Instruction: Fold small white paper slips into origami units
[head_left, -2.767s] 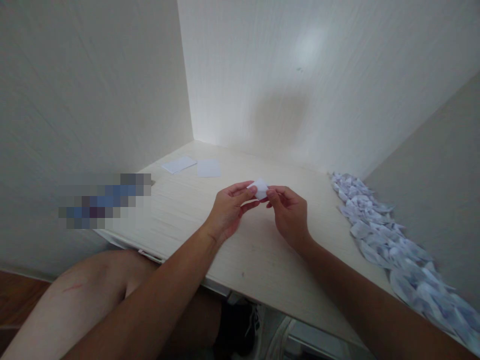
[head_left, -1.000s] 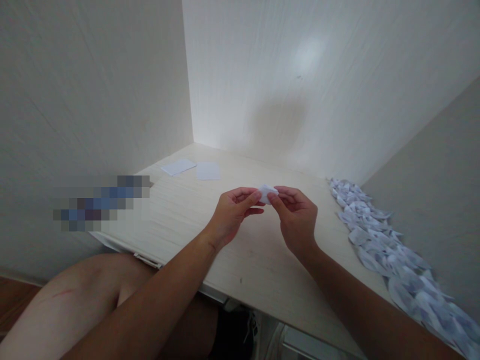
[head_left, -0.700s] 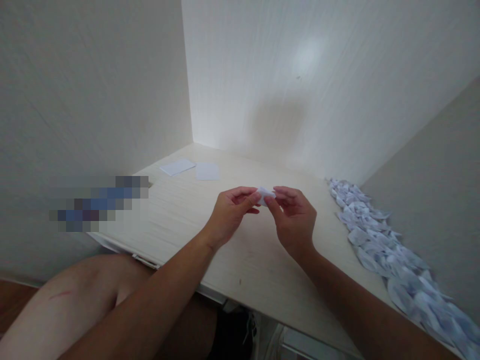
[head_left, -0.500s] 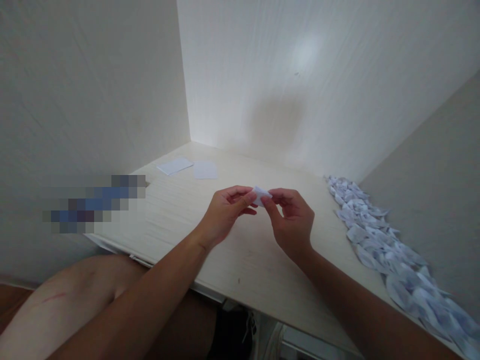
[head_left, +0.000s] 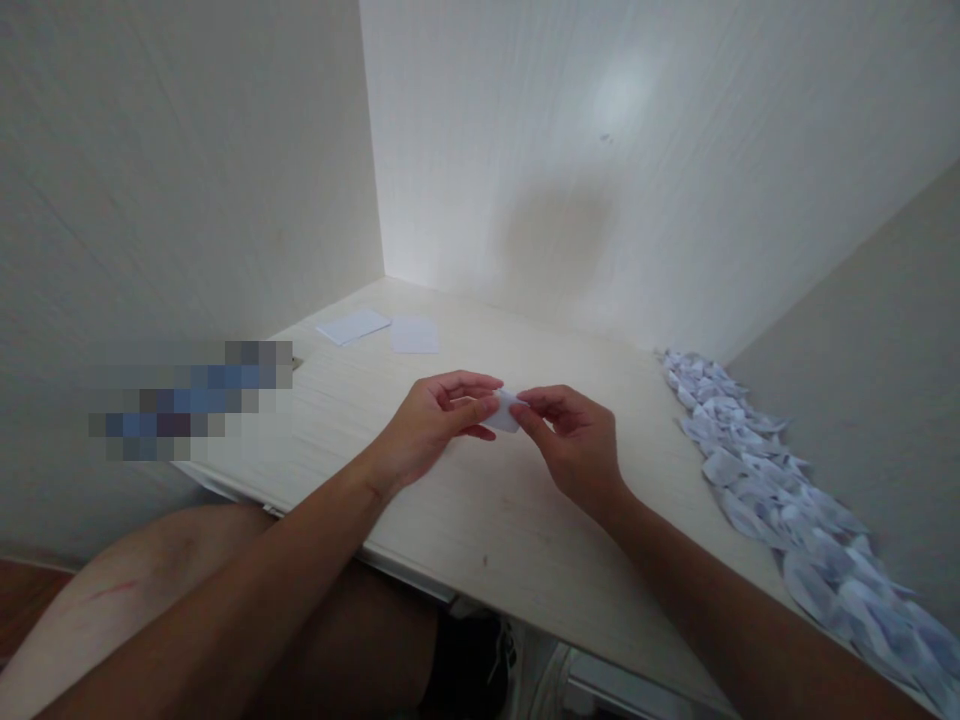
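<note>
Head view: paper (head_left: 506,415) between both hands (head_left: 429,427) (head_left: 579,440)

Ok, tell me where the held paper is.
In the head view, near centre: the paper is between the left hand and right hand, over the table.

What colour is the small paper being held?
The small paper piece is white, seen in the head view.

Pale table (head_left: 510,540) — white wall (head_left: 555,130) behind
</note>
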